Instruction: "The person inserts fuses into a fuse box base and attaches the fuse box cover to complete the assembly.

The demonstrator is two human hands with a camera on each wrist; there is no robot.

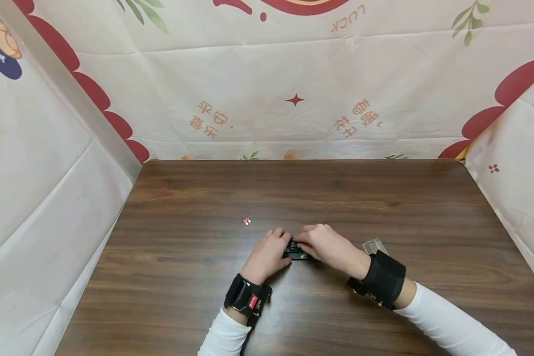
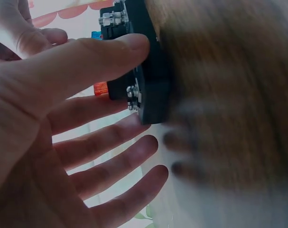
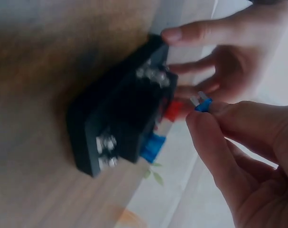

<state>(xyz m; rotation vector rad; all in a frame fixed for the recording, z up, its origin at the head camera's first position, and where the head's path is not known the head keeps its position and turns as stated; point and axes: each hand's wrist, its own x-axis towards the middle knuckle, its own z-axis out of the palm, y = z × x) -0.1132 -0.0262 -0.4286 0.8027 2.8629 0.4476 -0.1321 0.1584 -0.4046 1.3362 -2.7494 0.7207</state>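
A black fuse block [image 1: 298, 255] with metal screw terminals lies on the table. My left hand [image 1: 267, 254] holds it at its left end, thumb on the near side; in the left wrist view the other fingers [image 2: 120, 164] are spread beyond. Between thumb and finger of my right hand [image 1: 327, 245] is a small blue blade fuse [image 3: 203, 105], its prongs toward the block and apart from it. A red fuse [image 3: 172, 110] and another blue fuse [image 3: 152, 147] stick out of the block.
Small red pieces [image 1: 246, 220] lie farther back on the wooden table [image 1: 182, 296], left of the block. A clear plastic case [image 1: 376, 245] is partly hidden behind my right wrist. Printed cloth [image 1: 249, 84] hangs around the table.
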